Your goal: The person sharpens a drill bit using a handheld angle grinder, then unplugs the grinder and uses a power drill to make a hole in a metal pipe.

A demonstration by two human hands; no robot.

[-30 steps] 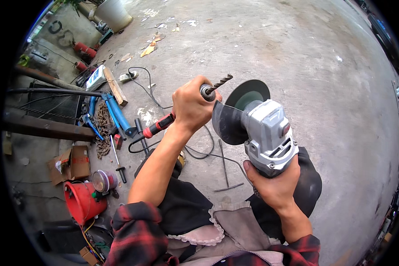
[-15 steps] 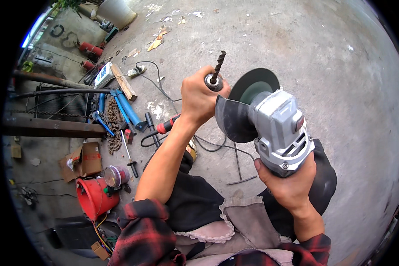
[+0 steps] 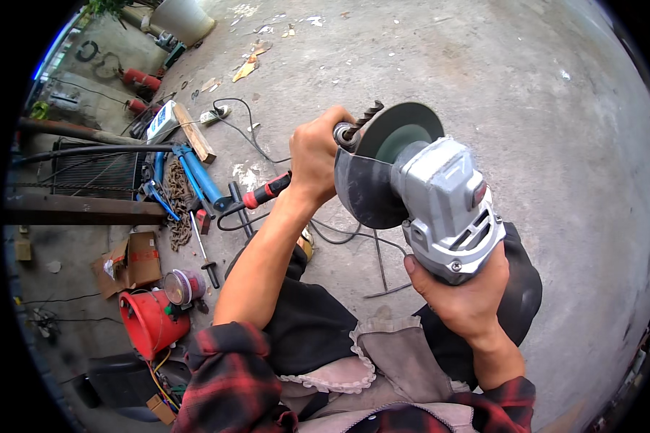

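My left hand (image 3: 314,155) is closed around a power drill's front end, just behind the metal chuck (image 3: 345,136). From the chuck a dark twist drill bit (image 3: 365,119) slants up and right. A red and black handle (image 3: 267,190) with a cord shows behind my left forearm; the tool's middle is hidden. My right hand (image 3: 466,299) grips an angle grinder (image 3: 444,195) by its body. Its grey-green disc (image 3: 419,126) stands beside the bit's tip, under a dark guard (image 3: 368,191). Whether bit and disc touch, I cannot tell.
Left on the concrete floor lie a blue jack (image 3: 202,180), a rusty chain (image 3: 177,206), a wooden block (image 3: 195,133), a cardboard box (image 3: 133,263) and a red bucket (image 3: 155,325). A black cord (image 3: 256,133) loops beyond my left hand. A T-shaped rod (image 3: 380,267) lies between my legs.
The drill bit has tipped from nearly upright toward the right, its tip now by the grinder disc's edge. The red and black handle has risen slightly. Both hands keep their grip.
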